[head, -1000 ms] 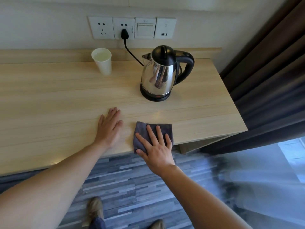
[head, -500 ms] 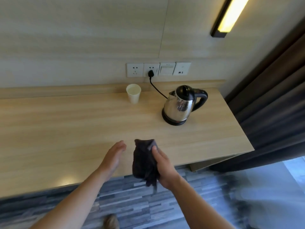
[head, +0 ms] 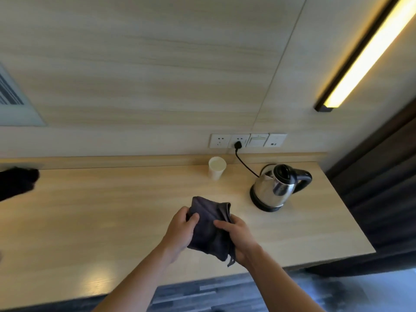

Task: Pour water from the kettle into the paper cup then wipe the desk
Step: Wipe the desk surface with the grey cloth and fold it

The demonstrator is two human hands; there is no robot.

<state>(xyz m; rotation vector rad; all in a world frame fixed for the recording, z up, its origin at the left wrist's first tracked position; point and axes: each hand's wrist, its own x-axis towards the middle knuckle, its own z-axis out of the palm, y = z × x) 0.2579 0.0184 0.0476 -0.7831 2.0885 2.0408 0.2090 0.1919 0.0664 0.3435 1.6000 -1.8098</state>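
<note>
Where the counter [head: 90, 221] runs off the left edge, a dark object [head: 15, 183] sits at its back corner, too blurred to identify. Further right, above the counter's front half, both hands hold a dark grey cloth [head: 209, 226] lifted off the surface — the left hand [head: 180, 233] has its grip closed on the cloth's left side, thumb pressed over the fabric, and the right hand [head: 238, 235] has its grip clamped on the right side, with a corner of cloth hanging below it. Behind them, near the back ledge, a white paper cup [head: 216, 168] stands upright with liquid in it. Above it, a black plug [head: 237, 145] sits in a wall socket, its cord running down to the steel kettle [head: 275, 188] — upright on its black base, lid shut, handle pointing right, well apart from the cup. A lit wall lamp [head: 364, 55] and dark curtain [head: 382, 188] close the right side.
</note>
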